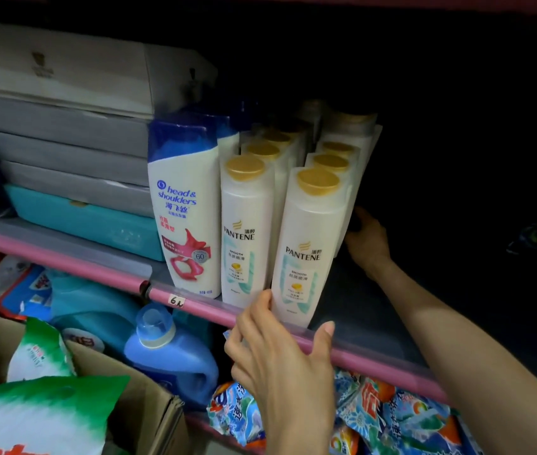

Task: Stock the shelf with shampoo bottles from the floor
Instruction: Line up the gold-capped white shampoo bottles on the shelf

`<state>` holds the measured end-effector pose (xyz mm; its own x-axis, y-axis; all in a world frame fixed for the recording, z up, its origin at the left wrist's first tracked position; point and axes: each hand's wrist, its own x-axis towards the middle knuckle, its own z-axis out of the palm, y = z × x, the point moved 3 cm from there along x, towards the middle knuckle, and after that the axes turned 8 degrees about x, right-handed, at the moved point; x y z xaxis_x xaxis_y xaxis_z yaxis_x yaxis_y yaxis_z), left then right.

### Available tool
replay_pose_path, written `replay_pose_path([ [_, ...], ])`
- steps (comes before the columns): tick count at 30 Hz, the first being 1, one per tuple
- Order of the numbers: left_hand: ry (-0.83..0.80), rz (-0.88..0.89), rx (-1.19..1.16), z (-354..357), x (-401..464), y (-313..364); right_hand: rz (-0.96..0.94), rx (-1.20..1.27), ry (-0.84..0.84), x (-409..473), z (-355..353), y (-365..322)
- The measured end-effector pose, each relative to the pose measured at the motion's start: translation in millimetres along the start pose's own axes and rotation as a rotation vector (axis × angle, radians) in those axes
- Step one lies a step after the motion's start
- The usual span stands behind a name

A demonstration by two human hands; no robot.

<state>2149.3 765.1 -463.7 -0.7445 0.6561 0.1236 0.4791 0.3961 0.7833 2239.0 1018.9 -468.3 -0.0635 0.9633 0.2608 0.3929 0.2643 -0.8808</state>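
Nearest me, the left hand [280, 362] spreads loosely at the base of the front Pantene bottle [310, 244], forefinger tip touching its lower left edge and thumb raised just off its right corner; the fingers are relaxed, curled round nothing. That bottle stands upright at the pink shelf lip [359, 354], which runs directly under my palm. Just left of the forefinger stands a second Pantene bottle [244, 231], and beyond that a Head & Shoulders bottle [185, 205]. Behind the front bottle, gold-capped bottles [332, 159] run back in two rows into the dark. Past them, the right hand [367, 239] reaches deep along the right flank of the row; it lies against the bottles, but I cannot tell whether its fingers hold one or only steady them. I judge the stocking well along: two rows are filled and are now being squared up. No bottle left on the floor shows, so the remainder is unknown.
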Motion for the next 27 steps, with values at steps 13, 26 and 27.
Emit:
replay_pose_path([
  [13,-0.004,-0.045,0.023,0.3,0.5,1.3,-0.019,0.023,-0.006,-0.5,-0.5,1.9],
  [26,-0.012,-0.053,0.014,-0.5,1.5,2.1,-0.009,0.0,-0.014,-2.8,-1.8,-1.5],
  [27,-0.012,-0.056,-0.002,-1.4,1.8,2.0,-0.009,-0.015,-0.018,-3.1,-2.2,-2.0],
])
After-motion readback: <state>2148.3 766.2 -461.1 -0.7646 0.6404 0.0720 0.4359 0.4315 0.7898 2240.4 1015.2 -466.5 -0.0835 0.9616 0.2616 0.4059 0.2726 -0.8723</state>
